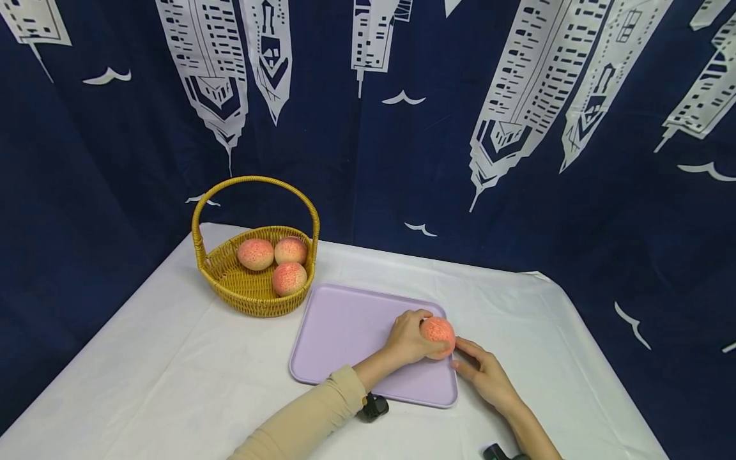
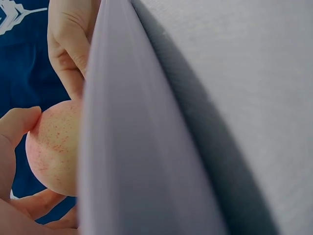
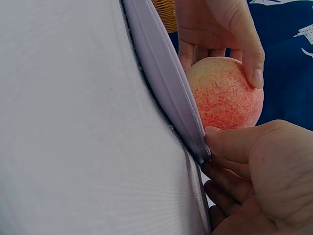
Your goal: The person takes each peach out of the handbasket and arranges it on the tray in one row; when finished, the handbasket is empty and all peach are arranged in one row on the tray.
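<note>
My left hand (image 1: 411, 338) grips a peach (image 1: 438, 337) from its left side, above the right part of a lilac tray (image 1: 345, 332). In the left wrist view the thumb and fingers lie around the peach (image 2: 54, 149), partly hidden behind the tray rim (image 2: 132, 147). My right hand (image 1: 489, 380) is at the tray's right edge, just right of the peach, its fingers loosely bent. In the right wrist view its thumb (image 3: 230, 142) lies at the tray rim, close below the peach (image 3: 227, 93), with the other fingers beside the rim's end.
Back left on the white-covered table (image 1: 144, 364) stands a yellow wicker basket (image 1: 259, 306) with a tall arched handle. Three peaches lie in it, one of them (image 1: 255, 254) at the left. Behind the table hangs a dark blue curtain (image 1: 414, 160) with white building prints.
</note>
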The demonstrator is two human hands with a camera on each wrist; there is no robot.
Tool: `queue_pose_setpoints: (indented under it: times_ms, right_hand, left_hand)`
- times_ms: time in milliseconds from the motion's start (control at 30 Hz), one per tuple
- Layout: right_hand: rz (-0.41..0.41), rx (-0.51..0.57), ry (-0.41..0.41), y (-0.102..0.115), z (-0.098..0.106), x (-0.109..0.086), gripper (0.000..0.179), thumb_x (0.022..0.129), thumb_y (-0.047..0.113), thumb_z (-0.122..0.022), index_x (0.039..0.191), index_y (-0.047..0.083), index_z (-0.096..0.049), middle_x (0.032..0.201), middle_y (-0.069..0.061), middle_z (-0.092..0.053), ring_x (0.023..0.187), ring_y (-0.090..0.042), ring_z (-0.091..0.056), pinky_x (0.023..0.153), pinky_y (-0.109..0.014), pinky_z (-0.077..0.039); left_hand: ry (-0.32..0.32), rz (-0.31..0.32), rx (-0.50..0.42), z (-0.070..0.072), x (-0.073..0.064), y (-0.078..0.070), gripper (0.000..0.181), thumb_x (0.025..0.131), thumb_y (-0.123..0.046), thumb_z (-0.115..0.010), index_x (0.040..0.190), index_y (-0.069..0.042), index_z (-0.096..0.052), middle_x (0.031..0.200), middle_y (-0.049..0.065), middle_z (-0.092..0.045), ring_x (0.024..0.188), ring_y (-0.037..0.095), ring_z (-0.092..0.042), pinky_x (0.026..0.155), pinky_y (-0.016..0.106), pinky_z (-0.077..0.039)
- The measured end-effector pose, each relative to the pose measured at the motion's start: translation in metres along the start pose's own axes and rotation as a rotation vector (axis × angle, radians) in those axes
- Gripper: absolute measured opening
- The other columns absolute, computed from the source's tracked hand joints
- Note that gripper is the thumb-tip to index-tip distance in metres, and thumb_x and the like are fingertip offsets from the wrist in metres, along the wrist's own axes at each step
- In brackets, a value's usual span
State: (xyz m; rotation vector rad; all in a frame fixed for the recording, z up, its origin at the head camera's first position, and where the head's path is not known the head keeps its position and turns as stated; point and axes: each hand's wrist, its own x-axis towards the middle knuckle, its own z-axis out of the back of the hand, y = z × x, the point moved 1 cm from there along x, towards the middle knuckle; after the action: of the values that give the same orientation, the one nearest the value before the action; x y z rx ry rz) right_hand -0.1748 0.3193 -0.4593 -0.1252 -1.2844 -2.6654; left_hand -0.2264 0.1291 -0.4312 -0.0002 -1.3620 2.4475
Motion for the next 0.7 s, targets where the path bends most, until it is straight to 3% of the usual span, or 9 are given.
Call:
queue_pose_setpoints:
  times_ms: [433, 633, 700]
  right_hand:
    - [0.024, -0.007, -0.01, -0.001, -0.002, 0.0, 0.046, 0.089, 0.014, -0.069, 0.13, -0.004, -0.058, 0.135, -0.022, -0.057, 0.132, -0.043, -0.045, 0.1, -0.004, -0.027]
    - [0.017, 0.004, -0.009, -0.001, -0.002, 0.0, 0.047, 0.088, 0.014, -0.07, 0.13, -0.003, -0.059, 0.136, -0.019, -0.057, 0.131, -0.026, -0.047, 0.098, -0.002, -0.025]
    - [0.021, 0.002, -0.01, -0.002, -0.002, 0.0, 0.047, 0.088, 0.014, -0.07, 0.13, -0.003, -0.059, 0.136, -0.02, -0.057, 0.131, -0.026, -0.048, 0.098, -0.002, -0.025]
  left_hand:
    - [0.049, -0.01, 0.04, -0.001, -0.001, 0.0, 0.075, 0.063, -0.039, -0.091, 0.124, -0.006, -0.063, 0.11, 0.009, -0.065, 0.103, 0.023, -0.058, 0.088, 0.032, -0.048]
    - [0.085, -0.024, 0.063, 0.014, -0.007, -0.004, 0.078, 0.066, -0.04, -0.089, 0.129, -0.005, -0.059, 0.114, 0.011, -0.063, 0.106, 0.023, -0.056, 0.09, 0.032, -0.047]
    - [0.092, -0.037, 0.068, 0.022, -0.01, -0.004, 0.076, 0.068, -0.039, -0.087, 0.129, -0.005, -0.059, 0.117, 0.012, -0.062, 0.107, 0.023, -0.056, 0.09, 0.033, -0.047]
